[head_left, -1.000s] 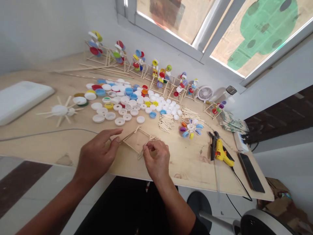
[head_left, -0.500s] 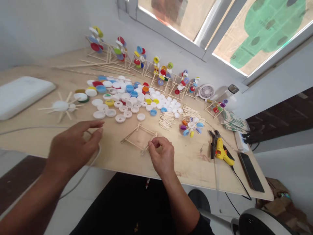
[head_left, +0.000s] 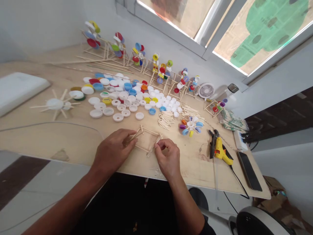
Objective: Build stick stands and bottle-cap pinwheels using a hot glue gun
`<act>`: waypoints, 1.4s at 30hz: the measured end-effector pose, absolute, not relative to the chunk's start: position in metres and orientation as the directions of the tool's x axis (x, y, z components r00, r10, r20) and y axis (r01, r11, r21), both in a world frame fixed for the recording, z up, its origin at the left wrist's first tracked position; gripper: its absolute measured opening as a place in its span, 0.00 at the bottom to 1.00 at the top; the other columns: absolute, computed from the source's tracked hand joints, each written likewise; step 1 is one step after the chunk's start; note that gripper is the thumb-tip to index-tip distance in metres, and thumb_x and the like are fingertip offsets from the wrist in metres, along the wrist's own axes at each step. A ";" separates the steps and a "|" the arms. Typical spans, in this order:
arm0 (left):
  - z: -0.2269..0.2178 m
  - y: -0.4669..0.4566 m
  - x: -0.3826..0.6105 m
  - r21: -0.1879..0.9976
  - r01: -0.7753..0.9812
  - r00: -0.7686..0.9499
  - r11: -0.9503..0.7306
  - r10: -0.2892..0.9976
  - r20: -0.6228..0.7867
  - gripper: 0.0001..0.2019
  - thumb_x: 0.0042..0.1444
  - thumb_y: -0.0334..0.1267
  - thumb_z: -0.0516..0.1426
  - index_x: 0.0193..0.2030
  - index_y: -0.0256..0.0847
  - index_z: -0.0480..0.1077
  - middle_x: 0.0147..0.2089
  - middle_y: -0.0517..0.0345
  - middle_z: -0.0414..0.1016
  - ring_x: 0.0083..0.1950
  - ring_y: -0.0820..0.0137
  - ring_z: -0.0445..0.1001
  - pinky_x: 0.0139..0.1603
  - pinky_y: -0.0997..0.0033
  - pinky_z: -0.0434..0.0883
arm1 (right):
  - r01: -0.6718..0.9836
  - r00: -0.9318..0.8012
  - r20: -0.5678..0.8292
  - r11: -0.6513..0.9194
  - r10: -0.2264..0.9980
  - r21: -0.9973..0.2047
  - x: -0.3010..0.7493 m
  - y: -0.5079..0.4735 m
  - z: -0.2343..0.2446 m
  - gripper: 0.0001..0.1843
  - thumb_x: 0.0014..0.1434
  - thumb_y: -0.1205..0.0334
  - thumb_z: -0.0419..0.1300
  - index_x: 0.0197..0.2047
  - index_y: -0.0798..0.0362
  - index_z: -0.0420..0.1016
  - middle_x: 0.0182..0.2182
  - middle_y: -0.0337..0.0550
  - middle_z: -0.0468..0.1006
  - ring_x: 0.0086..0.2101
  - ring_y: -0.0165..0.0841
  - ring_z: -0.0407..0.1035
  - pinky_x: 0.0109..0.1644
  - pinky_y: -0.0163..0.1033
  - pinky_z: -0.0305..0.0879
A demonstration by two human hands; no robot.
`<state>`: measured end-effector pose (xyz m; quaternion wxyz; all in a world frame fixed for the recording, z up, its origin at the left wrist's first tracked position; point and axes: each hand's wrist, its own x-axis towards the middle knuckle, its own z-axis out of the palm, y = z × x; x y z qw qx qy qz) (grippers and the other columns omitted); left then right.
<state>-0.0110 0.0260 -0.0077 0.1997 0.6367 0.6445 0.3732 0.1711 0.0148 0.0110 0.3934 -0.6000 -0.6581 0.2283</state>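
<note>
A small wooden stick frame [head_left: 149, 131] lies on the table in front of me, made of thin pale sticks joined at the corners. My left hand [head_left: 114, 148] pinches its left side between thumb and fingers. At the opposite side, my right hand [head_left: 168, 156] grips the frame near its right corner, with thumb and forefinger together. Beyond the frame are many loose bottle caps [head_left: 118, 117], mostly white. To the right stands a wheel of sticks and colored caps [head_left: 192, 125], and a pile of short sticks [head_left: 166, 119] lies behind the frame.
A yellow hot glue gun [head_left: 221, 151] and a phone [head_left: 249, 171] lie at the right. A white foam block [head_left: 22, 89] and a spoked stick hub [head_left: 55, 104] are at the left. Finished cap wheels on stands [head_left: 160, 76] line the wall beside a small fan [head_left: 206, 91].
My left hand has moved right from beside the cable and taken hold of the frame's left side. My right hand keeps its hold on the right side.
</note>
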 end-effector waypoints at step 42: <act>-0.017 0.019 -0.010 0.869 0.492 -0.211 -0.056 0.961 0.182 0.11 0.55 0.50 0.57 0.34 0.47 0.74 0.34 0.61 0.80 0.33 0.69 0.77 0.39 0.69 0.75 | 0.580 0.066 0.268 0.182 0.961 -0.794 0.175 0.004 -0.009 0.07 0.59 0.62 0.60 0.29 0.51 0.73 0.26 0.37 0.76 0.31 0.34 0.71 0.44 0.42 0.63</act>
